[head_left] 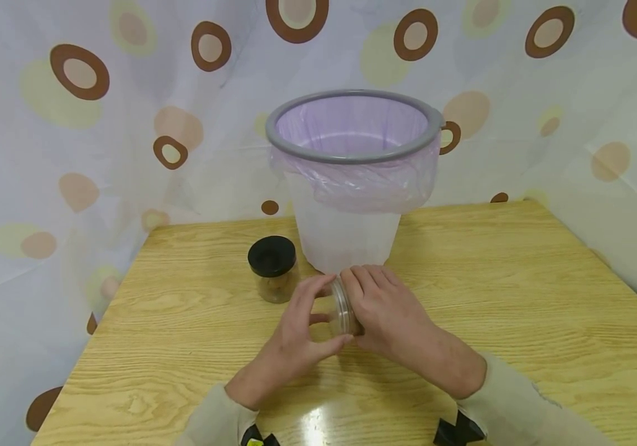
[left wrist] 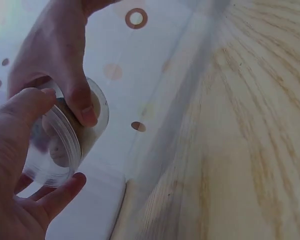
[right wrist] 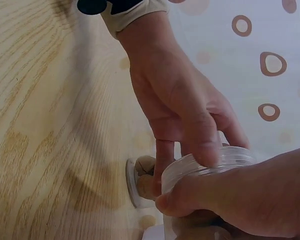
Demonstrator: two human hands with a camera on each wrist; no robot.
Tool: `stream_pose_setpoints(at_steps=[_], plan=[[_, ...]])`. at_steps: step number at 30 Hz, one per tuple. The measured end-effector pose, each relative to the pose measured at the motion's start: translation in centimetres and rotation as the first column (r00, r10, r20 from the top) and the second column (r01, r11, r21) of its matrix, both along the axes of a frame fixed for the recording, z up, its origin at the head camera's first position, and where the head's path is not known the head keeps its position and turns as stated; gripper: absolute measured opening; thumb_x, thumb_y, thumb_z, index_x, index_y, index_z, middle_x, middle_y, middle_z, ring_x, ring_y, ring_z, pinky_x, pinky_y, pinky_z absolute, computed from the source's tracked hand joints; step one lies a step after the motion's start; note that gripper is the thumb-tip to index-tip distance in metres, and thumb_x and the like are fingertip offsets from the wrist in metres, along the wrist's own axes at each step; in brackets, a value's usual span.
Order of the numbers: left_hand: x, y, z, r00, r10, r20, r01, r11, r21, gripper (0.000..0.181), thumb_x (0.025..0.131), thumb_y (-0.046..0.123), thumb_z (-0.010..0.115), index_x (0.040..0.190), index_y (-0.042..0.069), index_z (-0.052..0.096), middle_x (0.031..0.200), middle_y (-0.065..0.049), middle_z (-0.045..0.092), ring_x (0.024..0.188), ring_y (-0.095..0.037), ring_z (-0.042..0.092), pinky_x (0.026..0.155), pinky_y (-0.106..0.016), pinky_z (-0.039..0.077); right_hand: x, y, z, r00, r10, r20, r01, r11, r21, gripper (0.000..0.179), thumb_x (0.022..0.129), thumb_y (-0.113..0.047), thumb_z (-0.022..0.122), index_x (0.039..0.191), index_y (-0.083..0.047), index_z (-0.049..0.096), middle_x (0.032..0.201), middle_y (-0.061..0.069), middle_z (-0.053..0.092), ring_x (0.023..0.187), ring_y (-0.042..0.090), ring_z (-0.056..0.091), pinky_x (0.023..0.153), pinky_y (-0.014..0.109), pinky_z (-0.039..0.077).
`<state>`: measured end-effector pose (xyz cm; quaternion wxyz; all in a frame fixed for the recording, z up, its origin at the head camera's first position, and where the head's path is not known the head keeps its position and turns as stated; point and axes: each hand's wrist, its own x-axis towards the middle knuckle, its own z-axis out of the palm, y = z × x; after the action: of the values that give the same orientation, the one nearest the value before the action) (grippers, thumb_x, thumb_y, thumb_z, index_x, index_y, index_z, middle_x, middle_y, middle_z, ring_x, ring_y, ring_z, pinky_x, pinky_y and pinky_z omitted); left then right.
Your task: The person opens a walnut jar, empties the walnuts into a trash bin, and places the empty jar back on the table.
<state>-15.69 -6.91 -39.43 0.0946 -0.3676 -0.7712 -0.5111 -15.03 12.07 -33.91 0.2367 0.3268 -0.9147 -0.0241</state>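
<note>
The person wore long, plain cream sleeves, the left sleeve (head_left: pixel 212 418) and the right sleeve (head_left: pixel 530 406) both ending at the wrist. The left hand (head_left: pixel 298 328) and right hand (head_left: pixel 393 313) were bare. Beneath the left cuff showed an angular black piece (head_left: pixel 250 432) with a bright yellow patch (head_left: pixel 254 442); under the right was another black fitting (head_left: pixel 468 426). A thin greyish line, too small to identify, marked the right sleeve.
</note>
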Motion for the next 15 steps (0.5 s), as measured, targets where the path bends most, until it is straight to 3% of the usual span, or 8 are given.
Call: stream_pose_setpoints(at_steps=[3,7,10,12,15], plan=[[0.19,0.04,0.22,0.983,0.019,0.180,-0.024,0.999,0.029,0.085,0.084,0.017,0.080,0.152,0.022,0.030,0.146,-0.004,0.036,0.129,-0.027,0.050,0.085,-0.031,0.059,-0.05,-0.03,-0.14,1.000,0.008,-0.016,-0.008,1.000,-0.005,0.092,0.055,-0.046,0.095,0.122,-0.001,0.052,0.111,0.013,0.062,0.107,0.031,0.061,0.100,0.043,0.050],[0.35,0.12,0.57,0.927,0.024,0.374,-0.051,0.997,0.062,0.081,0.085,0.021,0.079,0.150,0.032,0.032,0.146,0.000,0.037,0.130,-0.026,0.051,0.088,-0.030,0.058,-0.10,-0.06,-0.36,0.999,0.018,-0.036,-0.019,1.000,-0.011,0.087,0.055,-0.037,0.095,0.121,-0.001,0.052,0.110,0.013,0.062,0.106,0.031,0.061,0.101,0.043,0.050],[0.38,0.11,0.69,0.892,0.021,0.451,-0.062,0.995,0.076,0.080,0.085,0.021,0.079,0.148,0.034,0.033,0.148,0.001,0.036,0.131,-0.026,0.049,0.092,-0.031,0.056,-0.12,-0.09,-0.50,0.999,0.021,-0.039,-0.021,1.000,-0.011,0.084,0.055,-0.033,0.094,0.121,-0.001,0.053,0.110,0.013,0.062,0.106,0.031,0.061,0.100,0.043,0.050],[0.37,0.07,0.71,0.895,0.030,0.445,-0.065,0.996,0.063,0.083,0.084,0.021,0.080,0.150,0.035,0.031,0.149,0.002,0.035,0.135,-0.025,0.045,0.095,-0.032,0.055,-0.12,-0.11,-0.50,0.999,0.020,-0.031,-0.021,1.000,-0.013,0.086,0.055,-0.034,0.095,0.121,0.000,0.053,0.110,0.013,0.062,0.106,0.031,0.061,0.100,0.043,0.050],[0.26,0.00,0.63,0.943,0.038,0.331,-0.050,0.998,0.030,0.092,0.080,0.015,0.081,0.153,0.031,0.027,0.151,-0.001,0.032,0.139,-0.023,0.038,0.097,-0.038,0.054,-0.13,-0.11,-0.41,1.000,0.018,-0.010,-0.018,0.999,-0.026,0.091,0.053,-0.039,0.097,0.122,0.000,0.052,0.112,0.014,0.062,0.108,0.032,0.061,0.102,0.044,0.049]])
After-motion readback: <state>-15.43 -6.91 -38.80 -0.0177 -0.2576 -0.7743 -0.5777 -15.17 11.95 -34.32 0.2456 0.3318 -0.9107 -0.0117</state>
